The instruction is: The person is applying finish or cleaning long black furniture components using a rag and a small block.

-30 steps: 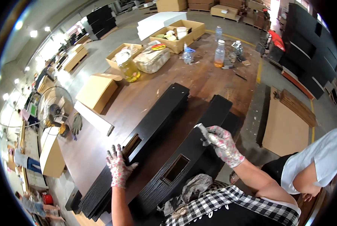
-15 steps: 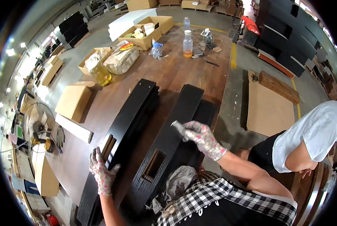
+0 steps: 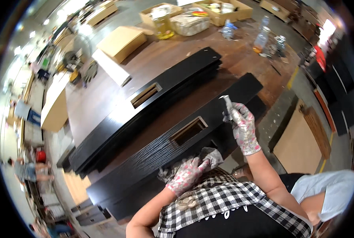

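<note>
My left hand (image 3: 187, 174), in a white glove with pink flowers, grasps a crumpled grey rag (image 3: 211, 156) at the near edge of the black boards, close to my checked apron. My right hand (image 3: 244, 125), gloved alike, is closed around a short pale, silvery stick-shaped piece (image 3: 227, 102) that points up; its exact kind is unclear. Below that hand runs the nearer black board (image 3: 145, 164), with a rectangular cut-out (image 3: 188, 131). Beyond it lies a second stack of black boards (image 3: 177, 75), also with a rectangular slot (image 3: 146, 95).
The boards rest on a brown table (image 3: 169, 49). Cardboard box (image 3: 123, 41), white strip (image 3: 111, 68), jar of yellow liquid (image 3: 162, 25), wrapped block (image 3: 190, 23) and bottles (image 3: 261, 39) stand farther back. A person in a light shirt (image 3: 327, 192) is at my right.
My left hand has left the farther black board and come right and nearer to the grey rag. My right hand still holds the silvery piece, now more upright. The view has turned left.
</note>
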Action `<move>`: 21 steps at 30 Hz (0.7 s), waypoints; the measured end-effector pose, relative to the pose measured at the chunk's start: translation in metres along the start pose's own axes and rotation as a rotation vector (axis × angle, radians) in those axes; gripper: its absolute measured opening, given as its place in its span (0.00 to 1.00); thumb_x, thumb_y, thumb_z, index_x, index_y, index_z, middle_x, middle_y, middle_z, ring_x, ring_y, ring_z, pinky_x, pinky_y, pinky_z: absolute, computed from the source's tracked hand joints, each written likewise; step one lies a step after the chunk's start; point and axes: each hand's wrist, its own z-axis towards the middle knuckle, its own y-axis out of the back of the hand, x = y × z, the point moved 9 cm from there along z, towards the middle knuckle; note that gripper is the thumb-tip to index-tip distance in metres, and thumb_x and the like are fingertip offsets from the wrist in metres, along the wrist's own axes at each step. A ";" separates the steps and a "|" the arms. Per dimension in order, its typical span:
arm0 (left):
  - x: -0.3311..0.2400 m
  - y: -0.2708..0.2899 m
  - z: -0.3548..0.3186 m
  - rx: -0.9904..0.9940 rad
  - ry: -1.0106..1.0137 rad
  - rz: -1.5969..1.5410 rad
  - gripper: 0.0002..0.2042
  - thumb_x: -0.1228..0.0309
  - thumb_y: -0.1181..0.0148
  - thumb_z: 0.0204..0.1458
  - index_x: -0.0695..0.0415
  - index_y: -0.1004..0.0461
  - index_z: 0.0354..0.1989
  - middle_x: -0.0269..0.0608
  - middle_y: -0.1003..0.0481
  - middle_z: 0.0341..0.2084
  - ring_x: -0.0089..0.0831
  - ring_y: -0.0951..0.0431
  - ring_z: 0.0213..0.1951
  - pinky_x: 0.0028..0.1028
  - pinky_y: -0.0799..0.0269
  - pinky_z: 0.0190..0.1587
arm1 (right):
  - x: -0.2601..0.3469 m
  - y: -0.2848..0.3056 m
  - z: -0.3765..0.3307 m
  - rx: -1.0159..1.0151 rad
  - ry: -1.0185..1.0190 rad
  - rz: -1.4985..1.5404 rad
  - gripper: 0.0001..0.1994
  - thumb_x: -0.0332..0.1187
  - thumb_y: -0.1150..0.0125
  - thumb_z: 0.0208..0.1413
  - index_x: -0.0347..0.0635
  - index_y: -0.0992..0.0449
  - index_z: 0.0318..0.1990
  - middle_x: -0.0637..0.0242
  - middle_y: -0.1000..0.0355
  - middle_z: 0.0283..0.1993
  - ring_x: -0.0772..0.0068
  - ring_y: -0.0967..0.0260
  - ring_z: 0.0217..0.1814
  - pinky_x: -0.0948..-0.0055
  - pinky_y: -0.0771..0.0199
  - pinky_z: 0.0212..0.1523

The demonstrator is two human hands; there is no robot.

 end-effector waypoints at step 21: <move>0.159 0.083 -0.301 -0.780 1.082 0.584 0.23 0.71 0.50 0.53 0.45 0.30 0.60 0.44 0.32 0.60 0.44 0.34 0.62 0.49 0.45 0.64 | -0.045 0.005 0.090 0.068 0.162 -0.291 0.11 0.31 0.45 0.64 0.37 0.26 0.50 0.69 0.26 0.42 0.80 0.30 0.41 0.76 0.26 0.43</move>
